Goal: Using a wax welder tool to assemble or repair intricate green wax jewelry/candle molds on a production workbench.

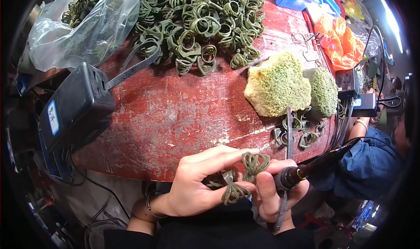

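My left hand (197,183) is closed with its fingertips round a green openwork ring (256,165). Two ribbed, fan-shaped parts show between the fingers; whether they belong to one ring or two I cannot tell. My right hand (273,196) is beside it, its thumb and forefinger tips close against the same ring. Gripped in that right hand is a dark-handled tool (323,159) like a soldering iron, its cable trailing right. A long thin metal blade (289,133) runs upright through the same hand, its upper end by the yellow-green porous block.
A large heap of green rings (205,21) covers the far side of the red worn table (166,131), beside a clear plastic bag (83,34). Porous blocks (280,85) stand right of centre, with loose rings near them. A black box (78,106) stands left. Another person's blue sleeve (367,161) is right.
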Available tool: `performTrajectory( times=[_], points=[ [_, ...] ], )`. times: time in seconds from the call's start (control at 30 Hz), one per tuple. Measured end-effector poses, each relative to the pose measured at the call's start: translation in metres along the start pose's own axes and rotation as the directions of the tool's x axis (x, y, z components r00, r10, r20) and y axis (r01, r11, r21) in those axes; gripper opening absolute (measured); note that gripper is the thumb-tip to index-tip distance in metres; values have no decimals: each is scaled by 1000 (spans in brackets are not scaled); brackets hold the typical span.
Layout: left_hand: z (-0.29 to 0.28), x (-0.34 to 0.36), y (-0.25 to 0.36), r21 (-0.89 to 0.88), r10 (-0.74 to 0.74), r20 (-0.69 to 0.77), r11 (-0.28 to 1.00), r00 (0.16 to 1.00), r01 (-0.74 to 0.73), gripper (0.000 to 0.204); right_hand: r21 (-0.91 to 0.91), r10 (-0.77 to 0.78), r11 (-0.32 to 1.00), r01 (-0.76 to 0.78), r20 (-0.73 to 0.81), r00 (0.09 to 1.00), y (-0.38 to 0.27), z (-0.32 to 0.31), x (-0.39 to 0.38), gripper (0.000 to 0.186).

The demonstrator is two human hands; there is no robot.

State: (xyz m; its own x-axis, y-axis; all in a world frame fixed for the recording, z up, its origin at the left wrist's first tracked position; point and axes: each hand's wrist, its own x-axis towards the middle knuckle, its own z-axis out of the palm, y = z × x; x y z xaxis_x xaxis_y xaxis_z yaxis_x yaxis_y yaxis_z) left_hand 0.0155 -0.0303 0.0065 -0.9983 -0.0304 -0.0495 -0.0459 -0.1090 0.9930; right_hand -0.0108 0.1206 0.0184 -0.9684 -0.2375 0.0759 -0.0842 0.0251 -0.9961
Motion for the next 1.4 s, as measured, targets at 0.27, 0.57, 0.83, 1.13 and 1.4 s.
performTrajectory(
  times=[0.27,0.57,0.83,1.13,1.4],
  points=[
    [-1,0,-4,-31,-7,4,999,1000,7,45,-34,-22,999,24,56,998,-2,0,4,11],
    [1,-4,2,-325,-247,78,910,966,259,45,-94,-60,993,69,95,994,-3,-1,7,12],
    [-2,3,7,-492,-300,121,810,946,320,64,-77,87,994,-78,116,989,-11,0,7,12],
    [-4,5,5,-703,-313,241,596,919,388,66,-115,17,993,-1,135,991,-4,-1,4,15],
    [-5,8,3,-698,-336,354,526,873,486,69,-68,104,993,-96,117,988,-6,-5,2,16]
  ],
)
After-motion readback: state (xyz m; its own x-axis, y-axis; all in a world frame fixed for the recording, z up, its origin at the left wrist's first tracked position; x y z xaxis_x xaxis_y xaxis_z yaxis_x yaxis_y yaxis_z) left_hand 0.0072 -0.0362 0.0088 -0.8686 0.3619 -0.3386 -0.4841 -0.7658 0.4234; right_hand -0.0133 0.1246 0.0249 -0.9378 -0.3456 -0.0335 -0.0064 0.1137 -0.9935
